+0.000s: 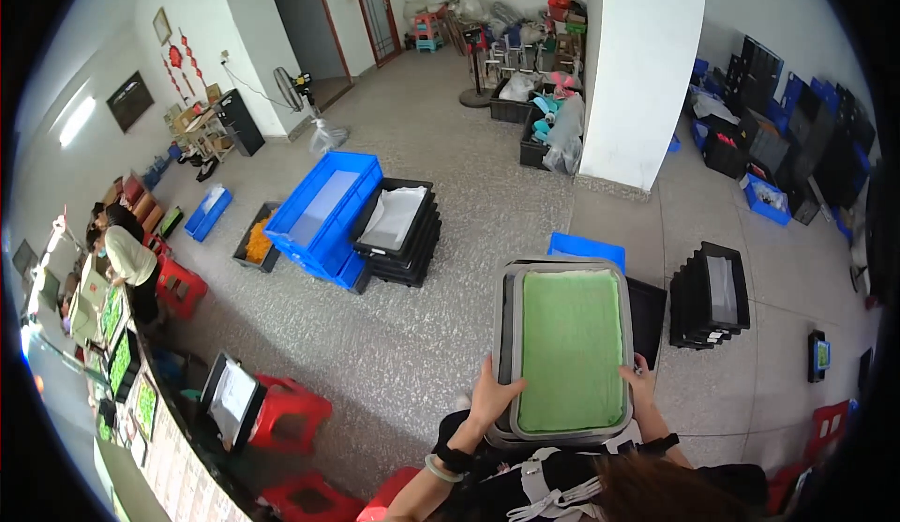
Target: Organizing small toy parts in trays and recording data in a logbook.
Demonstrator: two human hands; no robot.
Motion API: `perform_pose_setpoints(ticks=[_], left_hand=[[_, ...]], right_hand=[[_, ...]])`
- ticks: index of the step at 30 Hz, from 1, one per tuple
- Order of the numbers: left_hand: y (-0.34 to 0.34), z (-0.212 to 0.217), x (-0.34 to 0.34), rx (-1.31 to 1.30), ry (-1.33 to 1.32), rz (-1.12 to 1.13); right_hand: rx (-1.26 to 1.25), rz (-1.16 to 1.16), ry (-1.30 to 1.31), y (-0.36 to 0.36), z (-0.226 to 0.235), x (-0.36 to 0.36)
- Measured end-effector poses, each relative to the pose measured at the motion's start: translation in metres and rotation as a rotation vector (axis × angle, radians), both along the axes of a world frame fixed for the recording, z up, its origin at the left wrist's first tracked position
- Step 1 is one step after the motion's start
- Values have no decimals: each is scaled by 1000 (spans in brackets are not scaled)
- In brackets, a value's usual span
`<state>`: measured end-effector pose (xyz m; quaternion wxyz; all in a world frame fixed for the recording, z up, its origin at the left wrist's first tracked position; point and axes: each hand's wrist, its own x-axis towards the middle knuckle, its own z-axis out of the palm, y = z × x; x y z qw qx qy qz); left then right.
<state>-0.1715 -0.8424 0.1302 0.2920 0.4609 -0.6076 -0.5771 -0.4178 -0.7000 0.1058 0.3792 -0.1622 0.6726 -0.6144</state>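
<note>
A grey rectangular tray [630, 419] with rounded corners lies in front of my body, on top of at least one more tray. A flat green sheet or layer [572, 349] covers its inside. My left hand [491, 396] grips the left side near the front corner, its thumb over the rim. On the opposite side my right hand [640, 383] holds the edge, thumb on top. The fingers beneath are hidden, and I cannot tell whether the trays rest on something. Just beyond them show a blue crate [588, 248] and a black tray [647, 311].
Stacked black trays [727, 288] stand to the right. Ahead left are blue crates [323, 199] and more black trays [398, 222]. Red stools [291, 414] line a long worktable [169, 428], where people [131, 255] bend over. A white pillar [647, 72] rises ahead.
</note>
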Motion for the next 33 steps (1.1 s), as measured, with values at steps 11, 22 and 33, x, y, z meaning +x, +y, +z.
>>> perform_pose_setpoints(ticks=[11, 22, 33], left_hand=[[-305, -20, -62, -256, -304, -276], [-579, -29, -218, -74, -98, -495], [-865, -12, -318, -71, -64, -98]], right_hand=[[-184, -313, 1, -232, -53, -18], [-169, -455, -52, -482, -1, -115], [-1, -119, 100, -829, -14, -314]])
